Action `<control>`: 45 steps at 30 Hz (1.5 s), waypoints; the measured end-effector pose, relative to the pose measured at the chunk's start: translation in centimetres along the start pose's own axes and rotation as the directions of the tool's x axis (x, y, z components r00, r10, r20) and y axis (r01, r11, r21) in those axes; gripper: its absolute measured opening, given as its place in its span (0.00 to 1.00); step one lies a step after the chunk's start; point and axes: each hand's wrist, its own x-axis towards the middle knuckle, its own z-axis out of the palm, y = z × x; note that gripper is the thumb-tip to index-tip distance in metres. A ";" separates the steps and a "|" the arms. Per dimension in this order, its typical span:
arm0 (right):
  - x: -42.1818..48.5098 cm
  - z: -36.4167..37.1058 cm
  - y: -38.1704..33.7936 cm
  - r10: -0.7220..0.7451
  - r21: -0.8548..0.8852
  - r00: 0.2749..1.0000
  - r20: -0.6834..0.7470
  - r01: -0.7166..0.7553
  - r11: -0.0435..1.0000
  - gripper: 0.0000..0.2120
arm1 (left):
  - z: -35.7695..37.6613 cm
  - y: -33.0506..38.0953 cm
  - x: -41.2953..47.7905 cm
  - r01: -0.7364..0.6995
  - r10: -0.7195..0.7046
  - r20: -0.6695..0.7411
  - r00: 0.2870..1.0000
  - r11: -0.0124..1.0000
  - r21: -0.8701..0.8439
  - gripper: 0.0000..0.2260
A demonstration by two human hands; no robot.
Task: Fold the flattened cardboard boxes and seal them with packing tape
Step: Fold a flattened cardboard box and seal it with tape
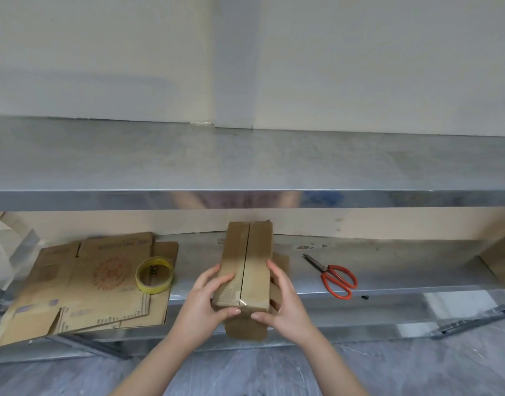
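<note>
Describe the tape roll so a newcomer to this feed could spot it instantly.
Look at the metal rack's lower shelf, then its left end, where flattened cardboard boxes lie stacked. The tape roll lies flat on top of that stack, near its right edge, left of the folded box. It is the only ring there, with a yellow rim.

— What of you shows here?
— My left hand (pixel 206 299) and my right hand (pixel 286 305), both bare, the nails short. My forearms are bare as well, down to the lower edge.
</note>
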 end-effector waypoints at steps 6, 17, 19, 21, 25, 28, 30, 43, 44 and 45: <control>1.8 -1.6 -0.2 0.035 0.020 0.998 0.050 -0.036 0.999 0.51 | -0.5 0.6 2.2 0.044 -0.041 0.058 0.997 0.998 -0.044 0.35; 1.0 -3.0 0.9 0.028 -0.126 0.997 0.067 -0.019 0.992 0.52 | 0.9 0.4 2.2 -0.049 0.039 0.132 0.990 0.996 0.072 0.38; 0.9 -3.0 0.5 -0.019 -0.201 0.998 0.060 0.031 0.979 0.53 | 0.3 0.4 2.1 -0.074 0.052 0.147 0.988 0.986 0.146 0.40; 0.7 -3.0 0.1 -0.053 -0.267 0.997 0.056 0.066 0.962 0.54 | -0.3 0.6 1.9 -0.105 0.071 0.164 0.984 0.972 0.208 0.41; -0.1 -2.6 -0.4 -0.104 -0.393 0.994 0.045 0.113 0.913 0.50 | -0.7 0.3 1.4 -0.163 0.116 0.176 0.978 0.944 0.285 0.41; -0.6 -2.2 -0.7 -0.153 -0.422 0.988 -0.011 0.134 0.897 0.45 | -0.9 0.0 1.0 -0.158 0.114 0.166 0.980 0.945 0.285 0.40; -0.8 -2.0 -0.8 -0.167 -0.436 0.985 -0.033 0.136 0.889 0.43 | -1.0 0.0 0.9 -0.147 0.102 0.171 0.980 0.951 0.271 0.40; -1.0 -0.1 -1.8 -0.097 -0.218 0.990 -0.106 0.072 0.973 0.43 | -1.0 0.8 0.5 -0.021 0.022 0.126 0.992 1.000 -0.010 0.38; -1.1 -0.2 -1.9 -0.101 -0.199 0.989 -0.111 0.077 0.977 0.42 | -1.1 1.0 0.5 -0.031 0.032 0.117 0.993 0.999 -0.008 0.37; -1.0 -0.3 -2.0 -0.101 -0.171 0.988 -0.119 0.079 0.982 0.42 | -1.3 1.3 0.7 -0.042 0.043 0.108 0.993 0.999 -0.004 0.36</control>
